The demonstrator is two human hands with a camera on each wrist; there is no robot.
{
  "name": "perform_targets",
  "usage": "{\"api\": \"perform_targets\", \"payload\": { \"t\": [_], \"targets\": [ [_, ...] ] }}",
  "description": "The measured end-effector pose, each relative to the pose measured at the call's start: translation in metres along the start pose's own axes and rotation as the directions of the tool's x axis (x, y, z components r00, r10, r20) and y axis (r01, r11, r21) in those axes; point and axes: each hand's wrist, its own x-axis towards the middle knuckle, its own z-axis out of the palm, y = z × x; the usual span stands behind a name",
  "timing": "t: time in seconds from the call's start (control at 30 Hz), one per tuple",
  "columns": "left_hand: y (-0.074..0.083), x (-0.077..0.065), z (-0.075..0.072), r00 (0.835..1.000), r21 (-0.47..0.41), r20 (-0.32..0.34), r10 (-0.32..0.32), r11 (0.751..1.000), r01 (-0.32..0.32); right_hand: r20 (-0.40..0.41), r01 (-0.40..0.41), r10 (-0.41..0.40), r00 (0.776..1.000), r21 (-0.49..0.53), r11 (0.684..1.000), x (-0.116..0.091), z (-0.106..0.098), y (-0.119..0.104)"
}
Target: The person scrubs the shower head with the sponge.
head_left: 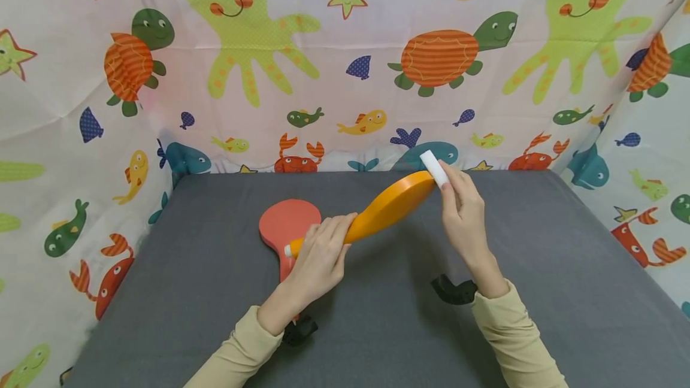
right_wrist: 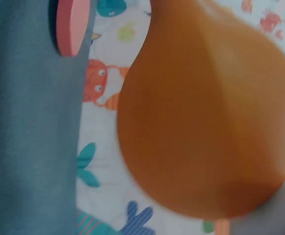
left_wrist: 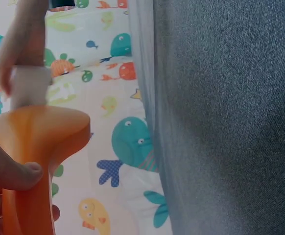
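My left hand (head_left: 319,257) grips the handle of an orange paddle (head_left: 390,205), which is raised and tilted above the table, its round end up and to the right. A pale handle tip pokes out past the left hand. In my right hand (head_left: 466,211), a small white block (head_left: 434,169) is pinched between thumb and fingers, right at the paddle's far rim. The left wrist view shows the thumb (left_wrist: 22,175) lying along the orange neck, with the blurred white block (left_wrist: 31,87) at the paddle's edge. The paddle face (right_wrist: 206,112) fills much of the right wrist view.
A red paddle (head_left: 288,223) lies on the grey table (head_left: 215,292), its handle partly hidden behind the left hand and forearm. Black curved pieces (head_left: 454,290) sit at both wrists. Behind and beside the table hangs a cloth (head_left: 323,76) printed with sea animals.
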Motion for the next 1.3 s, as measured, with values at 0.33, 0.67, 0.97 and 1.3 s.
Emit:
{"api": "perform_targets", "payload": {
  "t": [0.33, 0.67, 0.97, 1.3],
  "targets": [
    [0.000, 0.000, 0.003, 0.998, 0.067, -0.054, 0.018, 0.998, -0.015, 0.138, 0.501, -0.482, 0.865, -0.302, 0.811, -0.015, 0.029, -0.031],
    [0.003, -0.001, 0.004, 0.996, 0.106, -0.085, 0.040, 0.994, -0.031, 0.320, 0.659, -0.581, 0.749, -0.454, 0.600, -0.027, 0.041, -0.038],
    [0.005, -0.001, 0.003, 0.995, 0.138, -0.091, 0.038, 0.990, -0.025, 0.183, 0.462, -0.442, 0.878, -0.560, 0.687, -0.014, 0.030, -0.041],
    [0.003, -0.002, 0.009, 0.988, 0.155, -0.138, 0.075, 0.986, -0.054, 0.247, 0.621, -0.586, 0.772, -0.490, 0.612, -0.032, 0.048, -0.038]
  ]
}}
